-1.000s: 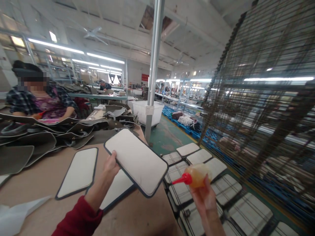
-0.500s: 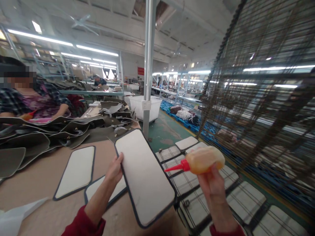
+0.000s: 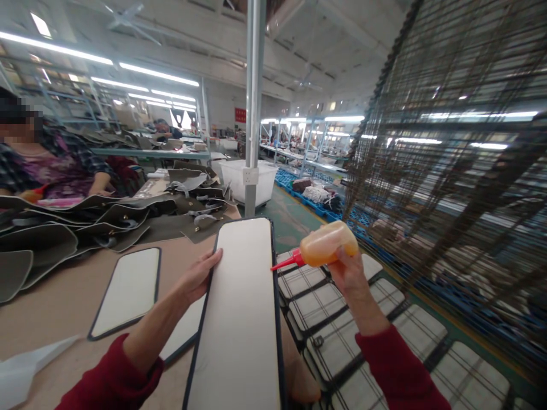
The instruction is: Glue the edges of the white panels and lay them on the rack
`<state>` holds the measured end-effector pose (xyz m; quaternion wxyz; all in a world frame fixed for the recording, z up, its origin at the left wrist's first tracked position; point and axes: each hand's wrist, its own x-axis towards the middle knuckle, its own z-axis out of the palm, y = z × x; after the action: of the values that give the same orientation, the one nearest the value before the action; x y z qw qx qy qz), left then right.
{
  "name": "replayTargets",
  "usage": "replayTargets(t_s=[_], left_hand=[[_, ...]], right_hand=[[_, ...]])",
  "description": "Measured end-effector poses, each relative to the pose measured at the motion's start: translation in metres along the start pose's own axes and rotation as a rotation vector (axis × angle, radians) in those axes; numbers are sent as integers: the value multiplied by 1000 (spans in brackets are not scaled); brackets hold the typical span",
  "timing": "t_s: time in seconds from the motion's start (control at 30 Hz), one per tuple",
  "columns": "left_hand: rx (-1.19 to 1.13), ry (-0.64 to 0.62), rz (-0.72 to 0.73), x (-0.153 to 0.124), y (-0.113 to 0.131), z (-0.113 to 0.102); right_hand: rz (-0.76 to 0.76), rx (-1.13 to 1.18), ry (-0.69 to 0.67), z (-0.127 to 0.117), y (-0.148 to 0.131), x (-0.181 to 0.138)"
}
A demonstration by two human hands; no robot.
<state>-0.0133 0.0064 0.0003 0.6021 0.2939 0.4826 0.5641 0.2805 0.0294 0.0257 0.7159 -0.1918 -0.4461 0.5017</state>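
The person's left hand (image 3: 194, 279) has hold of a long white panel (image 3: 241, 319) with a dark edge. The thumb lies on the white face at the left edge, and the other fingers are hidden beneath it. The panel runs lengthways away from the person, above the near corner of the brown table (image 3: 55, 307). The right hand (image 3: 348, 273) is wrapped tight round a soft amber bottle (image 3: 327, 249), which is tipped on its side just above the fingers. Its red nozzle (image 3: 284, 263) points left, with the tip right at the panel's right edge. A second white panel (image 3: 126, 290) lies flat on the table to the left, and a third (image 3: 183, 336) is partly covered by the left forearm and the held panel. A sheet of white paper (image 3: 25, 370) sits at the near left corner. Beyond these, dark cut pieces (image 3: 85, 222) are heaped across the table, and another person (image 3: 51, 165) sits behind them. Below the right hand is a wire rack (image 3: 318, 341) laid with more white panels. Tall wire shelves (image 3: 448, 142) fill the right side. A grey pole (image 3: 254, 102) stands straight ahead, with a white bin (image 3: 248, 182) at its foot.
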Motion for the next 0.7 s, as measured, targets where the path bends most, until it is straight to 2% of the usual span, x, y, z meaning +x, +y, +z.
replayTargets(t_s=[0.27,0.43,0.5,0.6,0.7], left_hand=[[-9,1,-26,4,-2,-6],[-75,115,-6,13,-1,-9],[-141,192,26,21,-4,-14],[-292,375,97,34,-14,-26],[-380,500,141,47,-33,-39]], right_hand=[[72,-20,-31,-13,0,-21],[243,29,-37,-18,-2,-39],[244,89,36,-21,-3,-42],[256,183,219,-30,3,-55],[386,268,400,-38,25,-88]])
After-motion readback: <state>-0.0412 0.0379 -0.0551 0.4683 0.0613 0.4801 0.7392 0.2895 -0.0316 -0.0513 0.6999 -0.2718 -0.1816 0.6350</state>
